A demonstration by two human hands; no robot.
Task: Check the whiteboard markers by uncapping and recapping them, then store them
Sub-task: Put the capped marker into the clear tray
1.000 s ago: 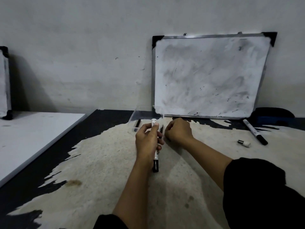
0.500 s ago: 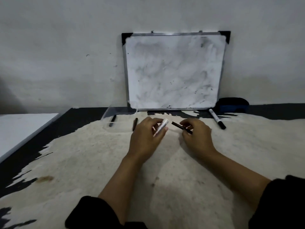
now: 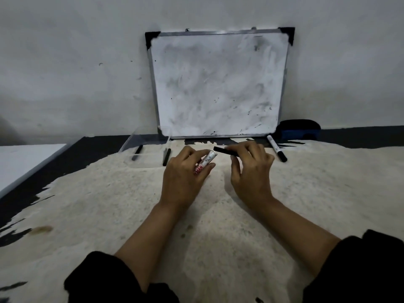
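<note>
Whiteboard marker body (image 3: 205, 163), white with red print and the legible code "BG-12", is gripped in the closed left hand (image 3: 185, 178) over the middle of the tabletop (image 3: 109, 215). A black cap (image 3: 225, 151) is pinched in the right hand (image 3: 251, 171), its end just beside the marker's tip. Two black markers (image 3: 137, 152) (image 3: 166, 156) lie in a clear tray (image 3: 131, 147) near the far edge. Another marker (image 3: 276, 148) rests beside the smudged whiteboard (image 3: 218, 84) and a blue eraser (image 3: 298, 130).
</note>
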